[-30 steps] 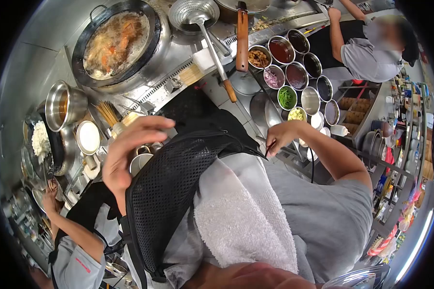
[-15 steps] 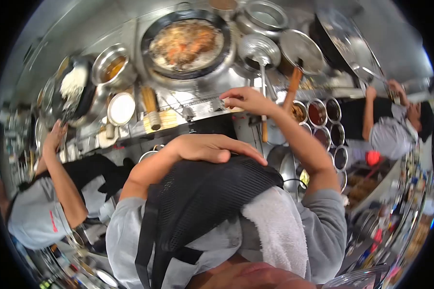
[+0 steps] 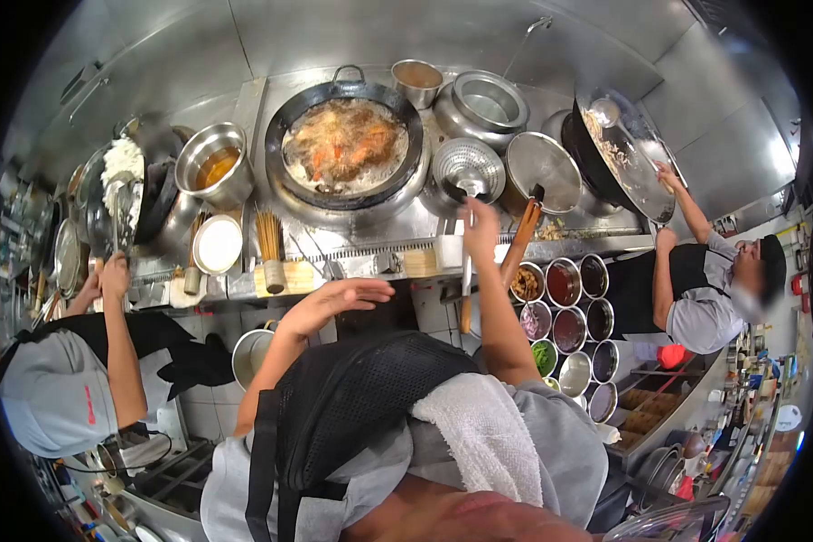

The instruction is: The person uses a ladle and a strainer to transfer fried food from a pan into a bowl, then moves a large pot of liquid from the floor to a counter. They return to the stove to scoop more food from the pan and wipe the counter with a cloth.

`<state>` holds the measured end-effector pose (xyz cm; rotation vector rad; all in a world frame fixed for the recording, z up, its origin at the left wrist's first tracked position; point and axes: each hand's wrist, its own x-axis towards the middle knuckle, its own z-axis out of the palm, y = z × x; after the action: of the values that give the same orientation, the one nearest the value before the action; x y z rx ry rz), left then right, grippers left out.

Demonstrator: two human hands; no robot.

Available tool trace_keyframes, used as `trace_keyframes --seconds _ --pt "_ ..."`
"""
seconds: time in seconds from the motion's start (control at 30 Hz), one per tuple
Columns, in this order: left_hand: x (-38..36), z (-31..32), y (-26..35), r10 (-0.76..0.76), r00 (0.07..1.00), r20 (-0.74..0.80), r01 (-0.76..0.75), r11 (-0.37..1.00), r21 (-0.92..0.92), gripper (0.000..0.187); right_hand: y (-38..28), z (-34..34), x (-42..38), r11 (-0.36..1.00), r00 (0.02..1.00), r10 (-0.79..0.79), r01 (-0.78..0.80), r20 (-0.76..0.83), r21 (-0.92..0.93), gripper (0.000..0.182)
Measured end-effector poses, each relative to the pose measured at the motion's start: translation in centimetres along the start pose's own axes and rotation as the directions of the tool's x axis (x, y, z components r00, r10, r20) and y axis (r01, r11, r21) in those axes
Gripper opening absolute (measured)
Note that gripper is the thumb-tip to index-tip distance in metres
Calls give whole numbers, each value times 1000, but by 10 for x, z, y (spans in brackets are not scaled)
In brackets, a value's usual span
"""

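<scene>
Over the front edge of the stove, my right hand [image 3: 481,231] is closed around the long handle of a perforated strainer ladle [image 3: 469,167]. Its bowl rests on a pot behind the hand. My left hand [image 3: 339,300] hangs in the air before my chest, fingers stretched out and holding nothing. Behind both hands, a black wok [image 3: 276,135] of bubbling oil has orange-brown food frying in it. Just right of the ladle, a round mesh strainer [image 3: 544,172] with a wooden handle lies over a pot.
A steel pot of amber liquid [image 3: 186,166], a white bowl [image 3: 219,244] and a bamboo brush [image 3: 271,253] stand left. Several seasoning tins [image 3: 565,282] line the right side. Co-workers flank me: one handles white food at left [image 3: 59,384], another a tilted wok at right [image 3: 709,303].
My right hand has moved back and closed on the strainer ladle's handle. My left hand has lifted away from my chest. The right co-worker's wok shows more fully, with food in it.
</scene>
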<state>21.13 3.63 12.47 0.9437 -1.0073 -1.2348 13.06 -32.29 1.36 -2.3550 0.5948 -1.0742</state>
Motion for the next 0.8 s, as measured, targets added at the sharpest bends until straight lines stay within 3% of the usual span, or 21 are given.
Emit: trace_keyframes --seconds 0.07,0.1,0.17,0.2,0.23,0.27,0.3,0.33,0.37,0.43,0.5,0.53,0.57,0.63,0.8 --pt "-17 -19 -38 -163 915 -368 152 987 -59 56 31 -46 1 930 996 46 -71 -78 -360 56" --pt "-24 -28 -57 -159 914 -373 150 987 -54 56 41 -66 -5 872 991 64 -113 -118 -476 69" --pt "-51 -43 -91 -328 788 -521 284 945 -164 48 55 -88 -19 792 900 435 -392 -18 -467 87" --pt "-62 -48 -107 -396 742 -541 352 917 -188 47 89 -84 -35 823 883 469 -440 -9 -360 95" --pt "-71 -51 -124 -464 694 -550 417 882 -218 47 151 -73 -67 858 950 307 -301 -55 -415 99" --pt "-83 -56 -149 -498 653 -570 474 856 -204 39 180 -74 -85 906 917 398 -396 -15 -151 93" --pt "-96 -60 -171 -492 644 -586 462 860 -215 39 130 -101 -70 490 500 804 -864 321 120 76" --pt "-108 -62 -193 -555 616 -559 553 810 -194 37 92 -117 -66 371 476 777 -875 413 310 59" --pt "-121 -67 -220 -615 583 -531 639 751 -167 35 141 -112 -82 30 341 648 -905 681 425 54" --pt "-153 -88 -317 -678 419 -603 846 533 -12 33 122 -119 -93 -101 444 607 -780 659 618 46" --pt "-191 -94 -381 -522 730 -441 594 804 30 35 112 -118 -87 -138 556 478 -717 680 683 49" --pt "-195 -95 -401 -514 729 -452 584 811 20 35 107 -117 -81 -127 523 523 -734 674 668 48" --pt "-195 -95 -416 -491 749 -445 599 789 136 34 86 -118 -73 -84 531 544 -736 650 672 50" --pt "-190 -94 -430 -453 783 -426 607 706 365 33 63 -117 -65 115 560 570 -779 601 616 50" --pt "-202 -96 -435 -456 827 -330 487 285 825 33 -7 -93 -29 230 611 455 -783 647 578 38"
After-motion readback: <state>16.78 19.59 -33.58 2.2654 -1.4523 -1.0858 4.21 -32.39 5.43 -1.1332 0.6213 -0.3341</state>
